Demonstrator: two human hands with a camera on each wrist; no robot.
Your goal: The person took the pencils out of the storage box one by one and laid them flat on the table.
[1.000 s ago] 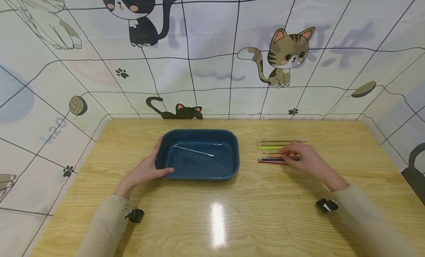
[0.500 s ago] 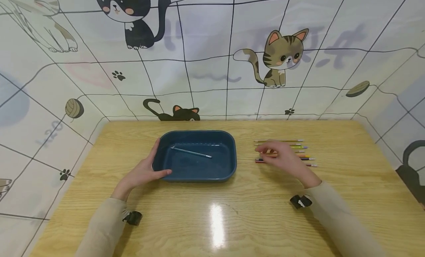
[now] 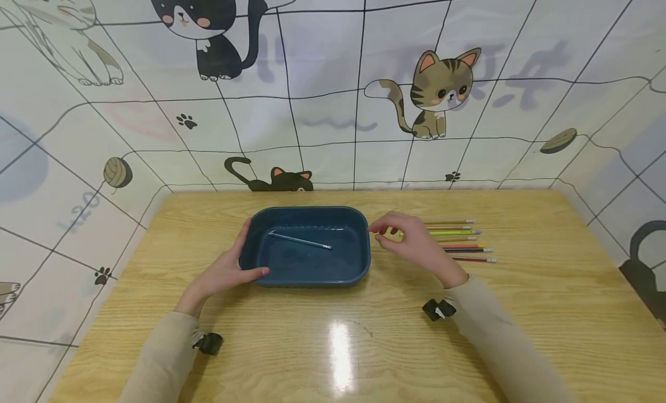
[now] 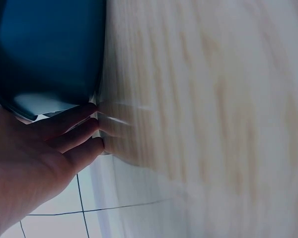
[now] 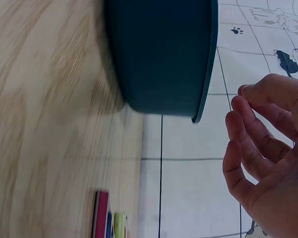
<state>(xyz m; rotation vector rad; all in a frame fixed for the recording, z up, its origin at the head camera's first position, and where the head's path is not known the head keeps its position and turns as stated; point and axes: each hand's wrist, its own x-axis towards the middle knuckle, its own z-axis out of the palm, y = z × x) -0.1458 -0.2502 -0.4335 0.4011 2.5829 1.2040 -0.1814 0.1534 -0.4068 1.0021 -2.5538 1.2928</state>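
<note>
A deep blue rectangular tray (image 3: 317, 284) stands on the table, and one light blue pencil (image 3: 300, 240) lies slantwise inside it. My left hand (image 3: 224, 268) holds the tray's left end, thumb over the front rim and fingers along the outer wall. Those fingers (image 4: 82, 134) reach down to the tabletop in the left wrist view. Just beyond the right rim hovers my right hand (image 3: 411, 243), its fingers loosely bent. Nothing shows between its thumb and fingers (image 5: 238, 134) in the right wrist view. Several pencils (image 3: 463, 239) lie side by side behind that hand, their left parts partly hidden by it.
The wooden table (image 3: 260, 345) ends at the back against a white sheet (image 3: 333, 119) with cat drawings and a black grid. More of this sheet closes off both sides. A dark shape (image 3: 642, 270) sits at the far right edge.
My right hand has moved left, away from the row of pencils to the tray's right rim. The pencils stay in their row. The left hand keeps its hold on the tray.
</note>
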